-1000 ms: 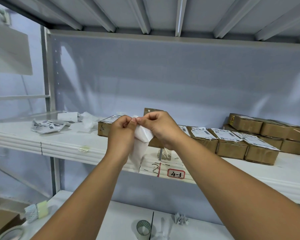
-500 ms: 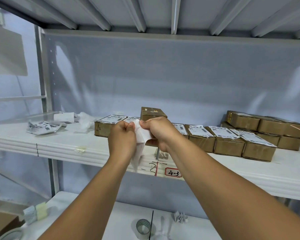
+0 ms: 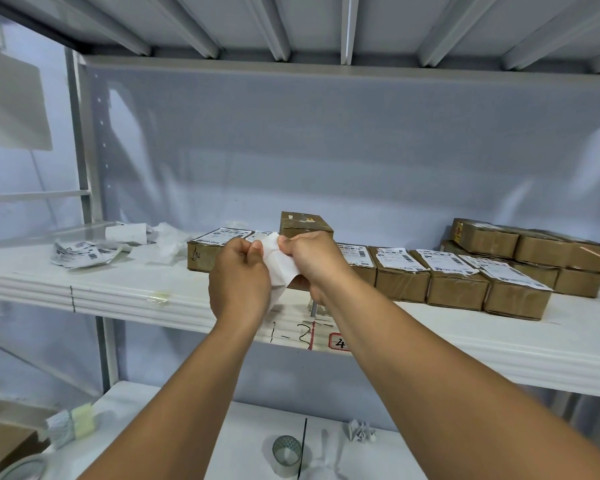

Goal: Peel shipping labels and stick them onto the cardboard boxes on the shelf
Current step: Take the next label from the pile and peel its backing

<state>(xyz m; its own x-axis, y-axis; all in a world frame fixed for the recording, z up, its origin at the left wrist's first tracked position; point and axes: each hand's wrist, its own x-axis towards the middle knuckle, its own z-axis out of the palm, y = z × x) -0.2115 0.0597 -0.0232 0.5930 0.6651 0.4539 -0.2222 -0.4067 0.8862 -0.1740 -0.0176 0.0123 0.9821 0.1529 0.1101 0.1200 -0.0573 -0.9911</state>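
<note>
Both hands pinch one white label point(image 3: 277, 263) at its top, left hand point(image 3: 239, 278) beside right hand point(image 3: 311, 259), above the shelf's point(image 3: 125, 292) front edge. Behind them, labelled boxes point(image 3: 454, 284) line the shelf.

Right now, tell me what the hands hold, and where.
Both hands, left hand and right hand, pinch a white label sheet at its top edge.

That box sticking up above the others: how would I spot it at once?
Find the white middle shelf and its front row of labelled boxes. Just behind the raised hands, one cardboard box rises above that row, and its visible top shows no white label.
</note>
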